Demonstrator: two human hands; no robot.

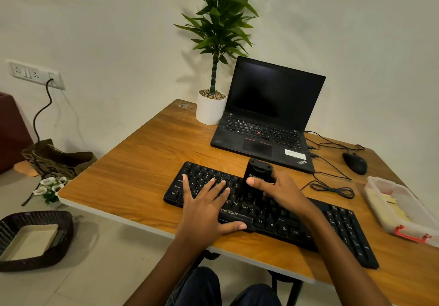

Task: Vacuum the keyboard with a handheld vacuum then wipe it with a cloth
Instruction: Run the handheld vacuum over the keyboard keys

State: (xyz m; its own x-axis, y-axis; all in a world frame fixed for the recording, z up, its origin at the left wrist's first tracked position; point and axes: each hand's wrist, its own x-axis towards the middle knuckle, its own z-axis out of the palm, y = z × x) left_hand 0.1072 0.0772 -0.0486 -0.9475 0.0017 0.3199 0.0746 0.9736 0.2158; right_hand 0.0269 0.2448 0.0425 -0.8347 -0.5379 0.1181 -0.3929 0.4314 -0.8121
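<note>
Your left hand (204,204) lies flat on the left half of the black keyboard (342,225), with the fingers straight and spread over the keys and the thumb at the front edge near the space bar. Your right hand (282,191) grips the handheld vacuum (257,172), with the fingers and thumb wrapped around its black body. The vacuum stands almost upright, and its lower end is on the keys in the middle of the keyboard. The keyboard lies at an angle on the wooden desk (147,163), close to the near edge. Behind it is an open laptop (268,125) with a dark screen, and a white pot (210,112) with a plant stands just beside the laptop. A mouse (355,163) and a plastic box (401,213) are at the right.
</note>
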